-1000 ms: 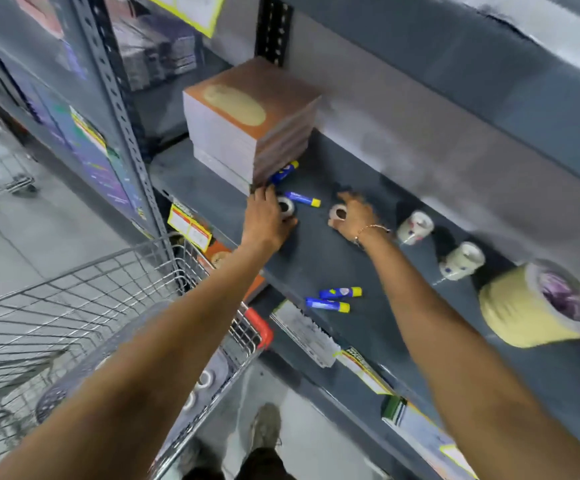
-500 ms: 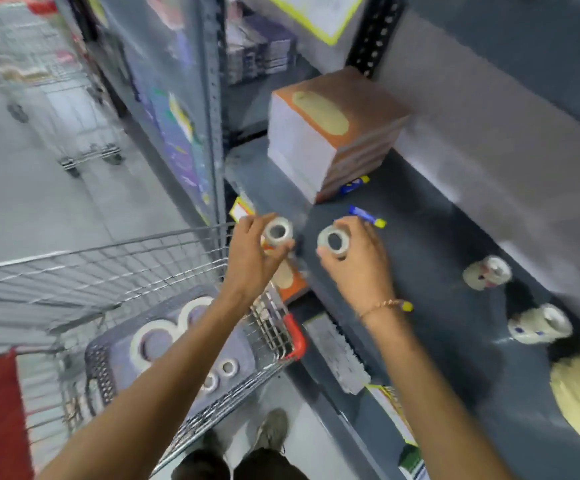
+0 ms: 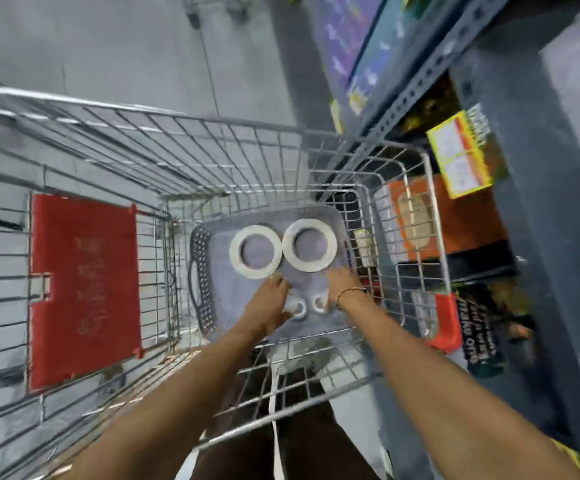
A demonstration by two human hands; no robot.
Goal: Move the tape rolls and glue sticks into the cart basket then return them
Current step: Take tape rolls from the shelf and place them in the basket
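**Both hands down in the cart basket, small rolls hard to read**

Store aisle, grey floor, looking straight down into a wire cart. Landmark is the grey plastic basket sitting in the cart's bottom.

Lots of motion blur. Two small tape rolls lie at the basket's near end, between the two hands, and their edges smear into the basket floor. Left hand is palm down, touching the left small roll; right hand is right beside the other one. Fingers on both look loosely spread, but I honestly can't tell whether either is gripping a roll or has let go. Fingertips are mostly hidden under the hands.

Two large tape rolls lie flat side by side at the far half of the basket, touching each other.

Left of the basket is the cart's red flap. Right of it, through the wire, dark shelving with an orange box, partly screened by the cart wall. No glue sticks I can make out.
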